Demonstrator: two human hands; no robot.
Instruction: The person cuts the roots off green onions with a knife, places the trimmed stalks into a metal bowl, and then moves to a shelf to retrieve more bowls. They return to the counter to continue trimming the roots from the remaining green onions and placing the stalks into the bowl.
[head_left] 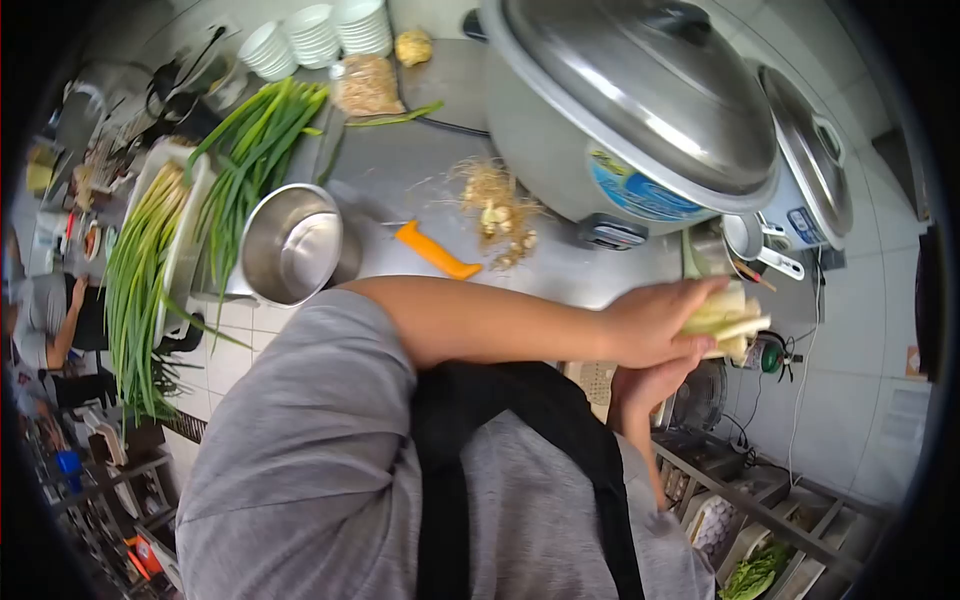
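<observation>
My left hand [650,325], at the end of an arm stretched across my chest, is closed round a bundle of pale green-white stalks [730,322]. The bundle is blurred, and its exact kind is hard to tell. Just below, my right hand [652,385] presses up against the same bundle with its fingers closed, partly hidden by the left hand. On the steel counter [400,175] lie an orange-handled knife [435,250], its blade mostly out of sight, and a heap of trimmed roots [492,210]. A steel pot [292,245] stands near the counter's left end.
A large lidded cooker [640,120] fills the back right, with another cooker [805,160] beyond it. Green onions [150,240] overhang a white tub [190,240] at left. Stacked bowls [312,35] and a bag [367,85] stand behind. Another person [50,310] is far left.
</observation>
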